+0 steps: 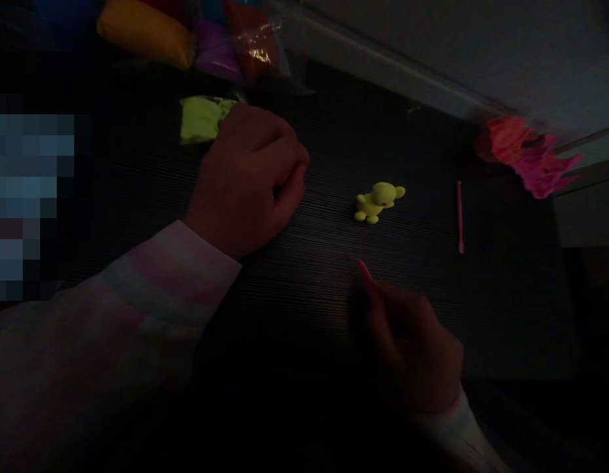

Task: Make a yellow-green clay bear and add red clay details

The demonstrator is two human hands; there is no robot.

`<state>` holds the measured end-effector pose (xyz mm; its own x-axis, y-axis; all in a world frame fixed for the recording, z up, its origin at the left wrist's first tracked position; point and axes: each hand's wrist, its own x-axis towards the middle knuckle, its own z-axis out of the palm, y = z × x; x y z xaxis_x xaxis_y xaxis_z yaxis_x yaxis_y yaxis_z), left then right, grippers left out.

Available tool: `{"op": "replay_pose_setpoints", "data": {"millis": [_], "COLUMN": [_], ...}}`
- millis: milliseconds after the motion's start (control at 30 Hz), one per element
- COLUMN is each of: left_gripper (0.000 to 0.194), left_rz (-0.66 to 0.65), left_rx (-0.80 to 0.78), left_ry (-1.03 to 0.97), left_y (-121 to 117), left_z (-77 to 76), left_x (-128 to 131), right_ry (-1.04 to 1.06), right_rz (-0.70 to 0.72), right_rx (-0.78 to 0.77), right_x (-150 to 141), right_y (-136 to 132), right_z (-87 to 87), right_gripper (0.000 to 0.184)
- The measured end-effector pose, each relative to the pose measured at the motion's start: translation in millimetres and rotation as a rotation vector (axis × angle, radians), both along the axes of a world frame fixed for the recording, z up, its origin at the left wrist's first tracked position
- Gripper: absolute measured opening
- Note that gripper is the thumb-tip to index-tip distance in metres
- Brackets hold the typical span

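My left hand (255, 177) hovers over or rests on the dark table, its fingers curled and the thumb pressed to the forefinger. Whatever it may hold is hidden. Behind it lies a small clear packet of yellow-green modelling clay (200, 119), partly covered by the hand. My right hand (417, 348) is closed around a pink modelling tool (365, 273), whose pointed tip sticks out towards the upper left. Between and beyond the hands, a small yellow clay animal figure (376, 202) with rounded ears and feet is on the table, touched by neither hand.
Bags of coloured clay, among them an orange one (146, 33) and a purple one (216, 49), lie at the back left. A thin pink stick tool (460, 217) is on the right. Crumpled pink-red material (528, 154) sits at the back right by the wall (456, 52).
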<state>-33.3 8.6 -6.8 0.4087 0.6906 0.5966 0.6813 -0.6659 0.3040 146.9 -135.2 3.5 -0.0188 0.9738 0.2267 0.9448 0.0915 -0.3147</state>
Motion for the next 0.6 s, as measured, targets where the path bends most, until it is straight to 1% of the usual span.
{"op": "replay_pose_setpoints", "data": {"millis": [167, 300, 467, 600], "left_gripper": [0.016, 0.014, 0.015, 0.016], "left_rz": [0.019, 0.044, 0.019, 0.073], "left_rx": [-0.017, -0.006, 0.031, 0.019], "left_ry": [0.036, 0.095, 0.109, 0.162], "left_y": [-1.6, -2.6, -2.2, -3.6], "left_z": [1.5, 2.2, 3.3, 5.1], "left_x": [2.1, 2.8, 2.2, 3.1], "right_ry": [-0.076, -0.102, -0.101, -0.097], "right_rz": [0.06, 0.062, 0.067, 0.068], "right_rx": [-0.04, -0.043, -0.033, -0.043], "right_x": [6.3, 3.8, 1.9, 2.3], "right_y": [-3.0, -0.8, -0.3, -0.4], "right_z": [0.1, 0.9, 1.4, 1.6], "right_gripper": [0.016, 0.016, 0.013, 0.013]}}
